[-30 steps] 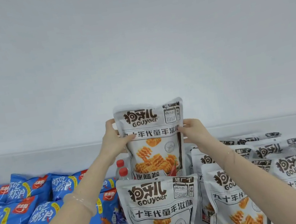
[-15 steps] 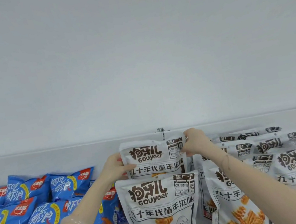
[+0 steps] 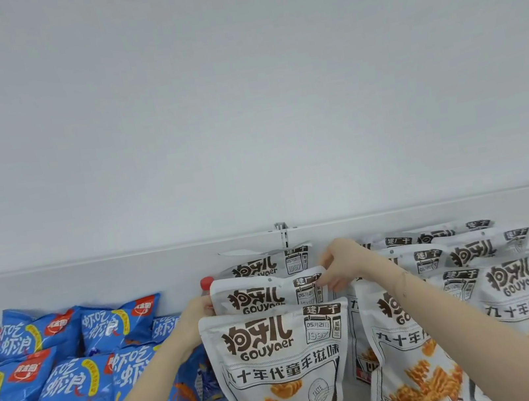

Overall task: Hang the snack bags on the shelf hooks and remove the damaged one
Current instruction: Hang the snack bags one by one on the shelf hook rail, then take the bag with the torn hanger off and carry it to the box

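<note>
I hold a grey-white Gouyaer snack bag (image 3: 263, 292) by its top corners, second in the middle row. My left hand (image 3: 196, 311) grips its left edge and my right hand (image 3: 342, 266) pinches its upper right corner. Another grey bag (image 3: 263, 264) hangs behind it, under a metal hook bracket (image 3: 281, 232) on the shelf rail. A front grey bag (image 3: 282, 364) covers the held bag's lower part. No damage shows on any bag.
More grey Gouyaer bags (image 3: 520, 291) hang in rows on the right. Blue shrimp-snack bags (image 3: 76, 379) fill the left side. A red bottle cap (image 3: 206, 283) peeks out behind the middle row. A plain white wall (image 3: 240, 100) fills the upper half.
Both hands have brought the grey bag down from in front of the wall into the middle row, behind the front bag. Another bag now shows behind it.
</note>
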Demonstrator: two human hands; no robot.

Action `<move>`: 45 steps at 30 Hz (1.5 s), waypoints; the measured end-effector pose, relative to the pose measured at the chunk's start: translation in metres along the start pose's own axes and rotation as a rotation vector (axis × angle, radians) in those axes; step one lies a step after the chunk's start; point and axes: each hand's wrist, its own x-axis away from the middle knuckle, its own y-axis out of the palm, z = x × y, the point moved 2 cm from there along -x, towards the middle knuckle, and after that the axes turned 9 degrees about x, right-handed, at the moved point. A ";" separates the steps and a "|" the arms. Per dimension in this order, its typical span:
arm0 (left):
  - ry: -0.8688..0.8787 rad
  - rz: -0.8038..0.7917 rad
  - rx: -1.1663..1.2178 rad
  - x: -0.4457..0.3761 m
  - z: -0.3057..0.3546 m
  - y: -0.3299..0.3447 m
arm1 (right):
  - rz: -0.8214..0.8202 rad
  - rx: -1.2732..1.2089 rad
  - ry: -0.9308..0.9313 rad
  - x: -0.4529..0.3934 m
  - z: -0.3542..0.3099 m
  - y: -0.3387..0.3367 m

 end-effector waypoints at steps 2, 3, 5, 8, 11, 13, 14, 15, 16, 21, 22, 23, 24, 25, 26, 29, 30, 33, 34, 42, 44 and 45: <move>0.008 0.011 0.057 0.004 0.009 -0.001 | 0.033 -0.026 -0.045 -0.001 0.000 -0.002; 0.025 0.025 0.109 0.004 0.015 -0.002 | 0.040 -0.045 -0.072 -0.001 0.000 -0.002; 0.077 0.077 0.156 0.005 0.031 -0.005 | 0.044 -0.055 -0.110 -0.003 0.000 -0.005; 0.174 0.148 0.197 0.005 0.056 -0.012 | 0.196 -0.061 -0.131 -0.011 -0.006 -0.017; 0.261 0.193 0.257 0.004 0.078 -0.021 | 0.413 0.076 -0.159 -0.035 -0.012 -0.030; 0.281 0.204 0.263 0.003 0.087 -0.025 | 0.368 0.255 -0.172 -0.056 -0.016 -0.028; 0.287 0.208 0.251 0.004 0.090 -0.026 | 0.318 0.356 -0.165 -0.067 -0.019 -0.024; 0.295 0.210 0.228 0.004 0.091 -0.026 | 0.271 0.451 -0.153 -0.078 -0.021 -0.018; 0.304 0.210 0.201 0.004 0.090 -0.026 | 0.228 0.548 -0.141 -0.087 -0.023 -0.012; 0.304 0.250 0.124 0.011 0.071 -0.026 | 0.222 0.796 -0.093 -0.109 -0.023 0.012; 0.298 0.261 0.119 0.013 0.067 -0.027 | 0.227 0.759 -0.092 -0.110 -0.022 0.013; 0.290 0.268 0.116 0.014 0.063 -0.027 | 0.225 0.687 -0.101 -0.110 -0.022 0.012; 0.282 0.275 0.116 0.015 0.060 -0.028 | 0.227 0.593 -0.122 -0.109 -0.023 0.010; 0.276 0.283 0.118 0.016 0.059 -0.029 | 0.244 0.499 -0.150 -0.107 -0.026 0.006; 0.271 0.294 0.123 0.016 0.059 -0.031 | 0.276 0.420 -0.185 -0.103 -0.030 0.000; 0.267 0.341 0.145 0.015 0.064 -0.034 | 0.412 0.276 -0.276 -0.083 -0.047 -0.028; 0.264 0.358 0.155 0.014 0.067 -0.035 | 0.456 0.256 -0.298 -0.076 -0.052 -0.040; 0.270 0.383 0.160 0.010 0.079 -0.034 | 0.597 0.204 -0.339 -0.049 -0.061 -0.080; 0.279 0.382 0.163 0.009 0.084 -0.031 | 0.643 0.177 -0.346 -0.039 -0.063 -0.095; 0.319 0.260 0.201 0.008 0.140 -0.015 | 0.979 -0.147 -0.523 0.042 -0.088 -0.182; 0.375 0.178 0.295 0.016 0.157 -0.013 | 1.010 -0.217 -0.580 0.058 -0.095 -0.193; 0.399 0.129 0.346 0.021 0.164 -0.012 | 1.020 -0.252 -0.601 0.066 -0.098 -0.196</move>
